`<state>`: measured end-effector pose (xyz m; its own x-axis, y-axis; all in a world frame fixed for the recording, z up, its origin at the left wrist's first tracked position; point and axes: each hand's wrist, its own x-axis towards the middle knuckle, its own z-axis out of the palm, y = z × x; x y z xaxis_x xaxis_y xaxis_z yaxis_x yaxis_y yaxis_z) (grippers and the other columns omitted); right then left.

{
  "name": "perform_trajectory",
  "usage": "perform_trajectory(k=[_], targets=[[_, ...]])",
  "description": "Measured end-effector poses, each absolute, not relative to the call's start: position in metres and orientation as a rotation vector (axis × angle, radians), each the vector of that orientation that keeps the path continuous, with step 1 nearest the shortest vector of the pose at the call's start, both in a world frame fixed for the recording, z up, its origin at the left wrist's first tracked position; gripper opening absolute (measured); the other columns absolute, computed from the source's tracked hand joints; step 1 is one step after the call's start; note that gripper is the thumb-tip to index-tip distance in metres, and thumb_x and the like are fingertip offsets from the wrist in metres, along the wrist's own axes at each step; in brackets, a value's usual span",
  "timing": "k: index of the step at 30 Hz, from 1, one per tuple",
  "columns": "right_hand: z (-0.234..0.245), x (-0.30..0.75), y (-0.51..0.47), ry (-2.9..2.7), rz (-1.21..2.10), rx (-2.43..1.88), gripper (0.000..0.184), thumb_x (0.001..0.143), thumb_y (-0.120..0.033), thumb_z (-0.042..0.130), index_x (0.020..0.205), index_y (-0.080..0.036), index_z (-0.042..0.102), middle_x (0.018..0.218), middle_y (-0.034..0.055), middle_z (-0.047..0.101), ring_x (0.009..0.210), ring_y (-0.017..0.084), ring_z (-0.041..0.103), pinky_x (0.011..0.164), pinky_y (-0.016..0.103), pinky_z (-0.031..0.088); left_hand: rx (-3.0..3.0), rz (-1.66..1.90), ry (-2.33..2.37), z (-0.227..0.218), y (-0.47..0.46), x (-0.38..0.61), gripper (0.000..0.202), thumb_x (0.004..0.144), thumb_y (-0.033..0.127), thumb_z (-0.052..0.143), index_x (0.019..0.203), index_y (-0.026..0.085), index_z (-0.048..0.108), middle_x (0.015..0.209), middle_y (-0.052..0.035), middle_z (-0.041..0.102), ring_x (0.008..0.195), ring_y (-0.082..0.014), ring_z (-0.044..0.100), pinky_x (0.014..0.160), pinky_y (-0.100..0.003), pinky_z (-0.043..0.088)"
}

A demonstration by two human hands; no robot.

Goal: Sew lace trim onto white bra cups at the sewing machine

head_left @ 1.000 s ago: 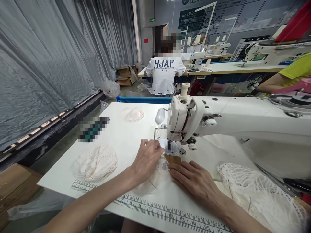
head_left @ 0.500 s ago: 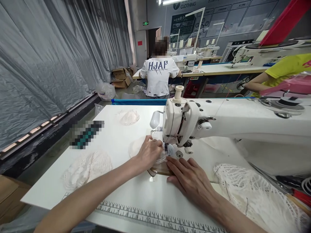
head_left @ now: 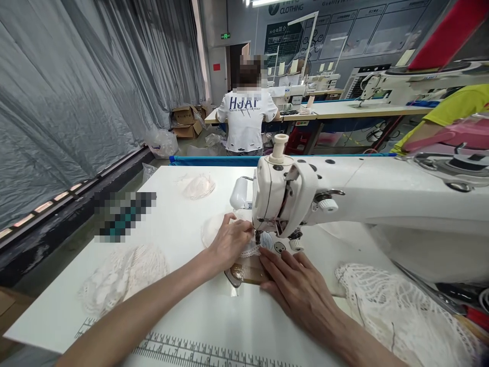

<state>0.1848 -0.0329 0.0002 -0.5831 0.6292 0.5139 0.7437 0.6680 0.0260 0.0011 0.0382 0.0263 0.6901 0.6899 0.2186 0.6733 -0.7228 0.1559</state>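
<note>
A white sewing machine point(head_left: 344, 199) stands on the white table point(head_left: 183, 306). A white lace piece point(head_left: 250, 251) lies under the machine's needle, partly over a brown guide plate point(head_left: 250, 272). My left hand point(head_left: 229, 243) rests on the lace just left of the needle, fingers curled and pressed down on it. My right hand point(head_left: 301, 288) lies flat in front of the needle, fingers stretched over the plate's edge and the lace. How far the lace reaches beneath my hands is hidden.
A pile of lace pieces point(head_left: 122, 278) lies at the table's left, another point(head_left: 405, 311) at the right, a single piece point(head_left: 198, 187) at the back. A person in a white shirt point(head_left: 246, 122) stands behind; another in yellow point(head_left: 446, 117) sits at right. A printed ruler point(head_left: 183, 351) runs along the table's front edge.
Both hands have slid forward toward the needle with the lace piece, which now sits under the presser foot. The view has shifted slightly left and closer.
</note>
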Motion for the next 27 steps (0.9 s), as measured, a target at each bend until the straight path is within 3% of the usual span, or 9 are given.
perform_trajectory(k=[5,11,18,27], targets=[[0.003,0.187,-0.038,-2.407,-0.237,-0.997,0.035,0.097,-0.032,0.033,0.101,-0.012,0.061,0.108,0.0125,0.065,0.082,0.023,0.057,0.068,0.036,0.037,2.977,0.490,1.028,0.025,0.014,-0.002,0.026,0.090,0.006,0.032,0.094,0.017,0.056,0.099,-0.0044,0.061,0.092,-0.0152,0.055,0.091,-0.039,0.026],[0.007,0.186,-0.042,-2.375,-0.120,-0.964,0.033,0.098,-0.032,0.032,0.097,-0.014,0.060,0.105,0.0100,0.066,0.083,0.021,0.056,0.071,0.036,0.035,3.025,0.516,1.006,0.021,-0.003,-0.001,0.024,0.088,0.004,0.038,0.086,0.016,0.059,0.088,-0.0035,0.064,0.081,-0.0144,0.058,0.086,-0.038,0.031],[0.007,0.187,-0.041,-2.389,-0.150,-0.959,0.029,0.098,-0.027,0.034,0.098,-0.014,0.060,0.104,0.0112,0.066,0.084,0.021,0.056,0.072,0.036,0.034,3.056,0.584,1.005,0.021,-0.003,-0.002,0.023,0.088,0.002,0.040,0.082,0.013,0.059,0.097,-0.0045,0.065,0.082,-0.0136,0.060,0.085,-0.037,0.033],[0.007,0.186,-0.041,-2.364,-0.112,-0.970,0.028,0.097,-0.027,0.035,0.099,-0.014,0.060,0.104,0.0092,0.066,0.086,0.020,0.056,0.074,0.036,0.032,3.066,0.725,0.989,0.017,-0.003,-0.001,0.018,0.086,0.002,0.044,0.082,0.013,0.057,0.091,-0.0018,0.066,0.080,-0.0125,0.061,0.083,-0.037,0.033]])
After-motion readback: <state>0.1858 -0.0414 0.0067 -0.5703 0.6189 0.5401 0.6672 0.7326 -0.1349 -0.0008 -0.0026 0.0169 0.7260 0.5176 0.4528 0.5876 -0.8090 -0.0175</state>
